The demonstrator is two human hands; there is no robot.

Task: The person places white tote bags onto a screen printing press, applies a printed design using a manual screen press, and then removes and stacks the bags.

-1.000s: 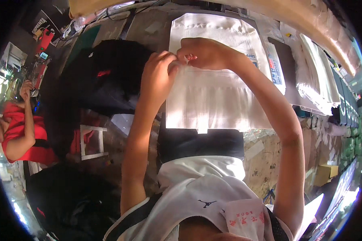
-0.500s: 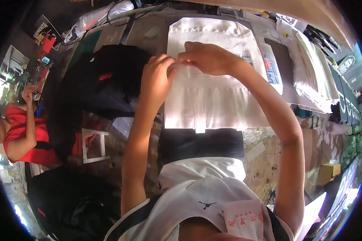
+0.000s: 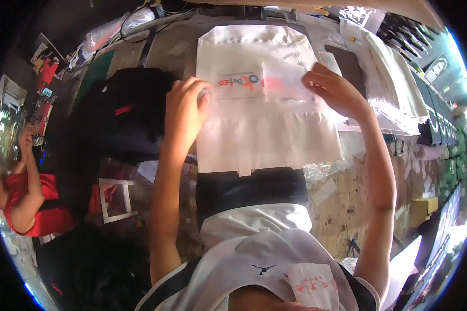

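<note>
A white fabric bag [image 3: 267, 140] lies flat before me, with a red, blue and orange print across its upper half. A translucent sheet [image 3: 288, 78] with a pink patch spans the print's right part. My right hand [image 3: 334, 90] pinches that sheet at the bag's right side. My left hand [image 3: 187, 109] is at the bag's left edge with fingers curled; what they hold is too faint to make out.
A dark cloth pile [image 3: 132, 114] lies left of the bag, stacked white fabric [image 3: 386, 78] at right. Another person in red [image 3: 33, 202] works at far left. A white frame [image 3: 106, 205] stands below the pile; a cardboard box [image 3: 423, 207] is at lower right.
My hands were together over the bag's middle and have parted to its left and right sides. The colored print now shows. The other person's arm has lowered.
</note>
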